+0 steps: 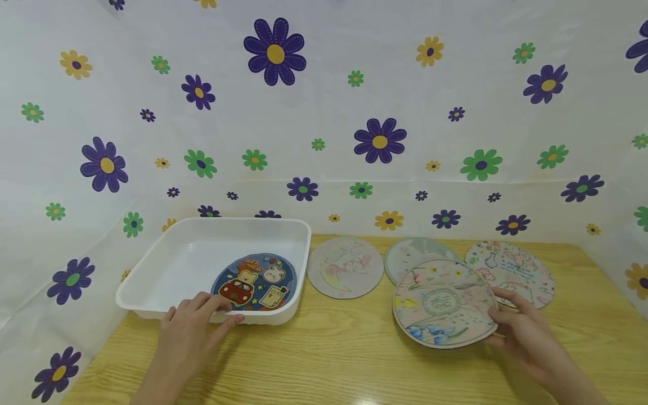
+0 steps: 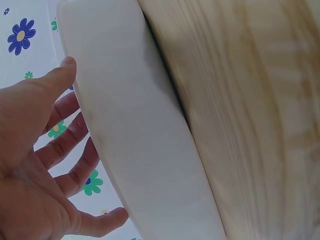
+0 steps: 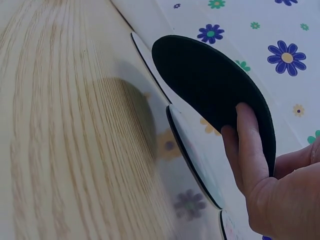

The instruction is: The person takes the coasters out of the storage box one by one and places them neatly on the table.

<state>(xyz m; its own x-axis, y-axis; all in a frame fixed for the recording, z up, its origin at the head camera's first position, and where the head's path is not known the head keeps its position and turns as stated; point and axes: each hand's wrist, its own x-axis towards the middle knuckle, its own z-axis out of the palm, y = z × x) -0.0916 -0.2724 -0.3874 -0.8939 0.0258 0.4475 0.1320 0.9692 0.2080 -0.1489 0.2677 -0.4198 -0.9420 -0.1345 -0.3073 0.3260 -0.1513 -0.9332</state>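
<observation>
My left hand (image 1: 189,329) holds the near rim of a white plastic tray (image 1: 152,281), fingertips over the edge and thumb against the rim. A blue round mouse pad (image 1: 253,287) with cartoon pictures lies inside the tray at its right end. My right hand (image 1: 523,332) grips a pink floral round mouse pad (image 1: 445,304) by its right edge, above the table. Its black underside (image 3: 210,80) shows in the right wrist view, with fingers beneath. Behind it, a pale green mouse pad (image 1: 417,250) is partly covered from sight.
A pale pink mouse pad (image 1: 346,267) with a yellow moon lies just right of the tray. Another white mouse pad (image 1: 511,270) with flower drawings lies at the far right. The wooden table (image 1: 324,360) ends at a flower-patterned cloth (image 1: 324,101) behind and at both sides.
</observation>
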